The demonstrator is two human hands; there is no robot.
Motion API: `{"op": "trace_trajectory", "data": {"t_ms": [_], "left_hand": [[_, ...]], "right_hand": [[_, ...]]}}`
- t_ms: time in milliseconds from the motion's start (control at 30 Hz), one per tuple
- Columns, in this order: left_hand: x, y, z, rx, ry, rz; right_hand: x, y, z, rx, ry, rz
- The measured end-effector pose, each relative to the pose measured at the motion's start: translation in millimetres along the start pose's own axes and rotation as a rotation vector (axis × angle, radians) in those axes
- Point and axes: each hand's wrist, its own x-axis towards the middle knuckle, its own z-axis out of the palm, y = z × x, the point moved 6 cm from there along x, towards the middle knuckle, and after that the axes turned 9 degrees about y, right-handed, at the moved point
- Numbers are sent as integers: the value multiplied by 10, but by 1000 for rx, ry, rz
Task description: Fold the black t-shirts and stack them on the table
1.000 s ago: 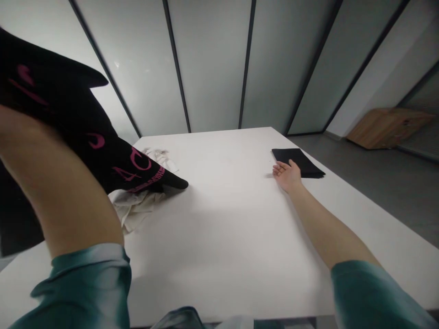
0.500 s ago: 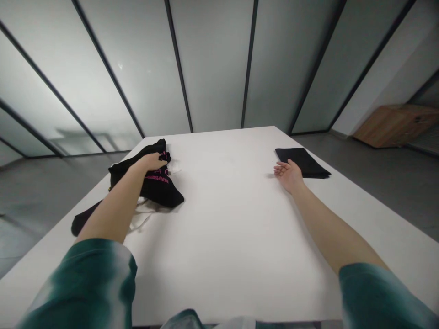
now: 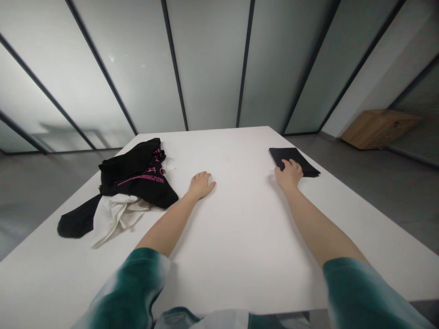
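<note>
My left hand rests palm down near the middle of the white table, fingers apart, holding nothing. To its left lies a loose heap: a black garment with pink lettering, a white cloth partly under it, and a dark piece of cloth at the near left. On the right, my right hand lies over the near edge of a flat, folded black cloth. Its thumb and fingers are spread, and the cloth lies flat beneath it.
Frosted glass panels with dark frames stand beyond the table's far edge. A wooden cabinet is on the floor at the far right. Grey floor shows along both sides of the table.
My left hand has left the black garment and moved right to the bare tabletop. My right hand has turned from palm up to palm down, over the folded cloth.
</note>
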Motion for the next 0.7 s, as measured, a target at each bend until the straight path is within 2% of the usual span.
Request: {"op": "trace_trajectory", "data": {"t_ms": [100,167,267,367,467,567,633,700], "left_hand": [[-58,-23,30,-37,25,-3],[-66,-44,25,-57,26,-7],[-52,-63,18,-60,34,-9],[-44,-60,23,-59,44,-4],[-57,-21,-6,-67,77,16],[-90,83,-88,-100,143,92],[-118,172,-132,-129,162,173],[-143,256,-134,-140,134,258]], "right_hand": [[5,114,88,-161,-135,20],[-5,109,130,-199,-176,5],[-46,-19,148,-191,-182,-80],[-172,-242,192,-152,-279,-173],[-413,-587,263,77,-474,-259],[-691,-982,266,534,-682,-270],[-751,-1119,191,760,-639,-196],[-718,-1118,89,826,-467,-131]]}}
